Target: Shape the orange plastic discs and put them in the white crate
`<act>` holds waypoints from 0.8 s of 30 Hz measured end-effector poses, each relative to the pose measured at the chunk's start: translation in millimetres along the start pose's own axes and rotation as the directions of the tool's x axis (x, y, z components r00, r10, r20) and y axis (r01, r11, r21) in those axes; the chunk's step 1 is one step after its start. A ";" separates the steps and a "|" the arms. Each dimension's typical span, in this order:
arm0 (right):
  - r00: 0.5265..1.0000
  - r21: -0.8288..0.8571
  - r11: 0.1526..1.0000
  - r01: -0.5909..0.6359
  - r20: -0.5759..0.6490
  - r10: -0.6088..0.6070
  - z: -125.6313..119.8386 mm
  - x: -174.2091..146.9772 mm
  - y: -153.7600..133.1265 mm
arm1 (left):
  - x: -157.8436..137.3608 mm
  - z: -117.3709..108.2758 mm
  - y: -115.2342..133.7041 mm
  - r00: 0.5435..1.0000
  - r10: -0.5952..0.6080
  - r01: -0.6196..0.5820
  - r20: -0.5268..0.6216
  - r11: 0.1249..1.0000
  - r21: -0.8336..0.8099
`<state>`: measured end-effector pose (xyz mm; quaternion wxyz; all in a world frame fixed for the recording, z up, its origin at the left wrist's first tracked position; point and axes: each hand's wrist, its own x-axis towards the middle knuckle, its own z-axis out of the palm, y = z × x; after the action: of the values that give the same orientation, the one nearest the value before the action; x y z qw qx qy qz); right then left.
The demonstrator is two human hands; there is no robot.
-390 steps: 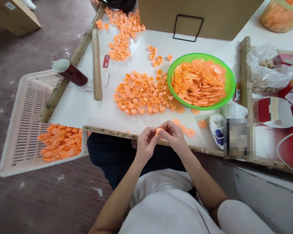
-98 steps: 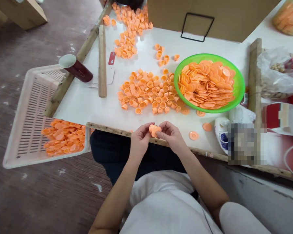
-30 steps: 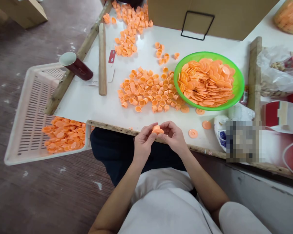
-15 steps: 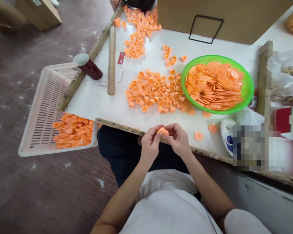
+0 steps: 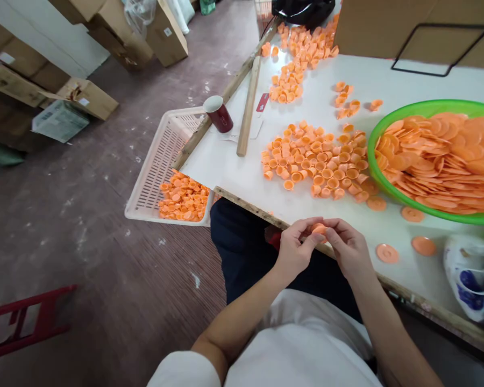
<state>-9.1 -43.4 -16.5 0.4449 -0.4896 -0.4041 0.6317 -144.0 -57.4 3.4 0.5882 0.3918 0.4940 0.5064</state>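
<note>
Over the table's front edge, my left hand (image 5: 296, 248) and my right hand (image 5: 349, 248) meet, both pinching one small orange plastic piece (image 5: 319, 230). Fingers cover much of it, so I cannot tell whether it is a disc, a cup or both together. Beyond my hands lies a spread of small orange cups (image 5: 317, 158). A green basin (image 5: 373, 161) heaped with thin orange discs (image 5: 439, 161) stands to the right. Several loose discs, one of them a flat orange disc (image 5: 387, 253), rest on the table near my right hand.
A pale plastic basket (image 5: 145, 177) holding orange pieces (image 5: 184, 198) stands left of the table. Near the table's left edge are a maroon mug (image 5: 218, 114) and a wooden bar (image 5: 249, 110). A cardboard box (image 5: 371, 32) is behind; a white-and-blue item (image 5: 470, 279) sits front right.
The view has swung to the left, showing more floor and boxes. Both hands still hold the orange piece together, with the fingers slightly shifted around it.
</note>
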 end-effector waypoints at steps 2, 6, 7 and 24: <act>0.999 -0.011 1.000 0.029 -0.018 -0.029 0.3 0.7 2.3 | 0.2 -0.4 -3.7 1.000 0.005 -0.005 0.002 1.000 0.007; 0.999 -0.051 0.999 0.004 -0.041 -0.006 0.7 3.1 12.2 | 3.7 -4.0 -13.1 0.999 -0.018 0.017 0.042 1.000 0.019; 0.999 -0.049 0.999 -0.008 -0.049 0.006 0.6 3.1 14.9 | 4.3 -5.2 -15.4 0.999 -0.022 0.020 0.049 0.999 0.029; 0.961 0.054 0.965 0.257 0.095 -0.261 16.2 -14.0 -17.5 | -7.4 -29.1 18.7 0.968 0.191 -0.223 0.162 0.950 0.218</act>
<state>-20.3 -53.2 6.8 0.5126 -0.3904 -0.4738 0.6003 -176.3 -62.4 16.8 0.5144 0.5424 0.4642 0.4751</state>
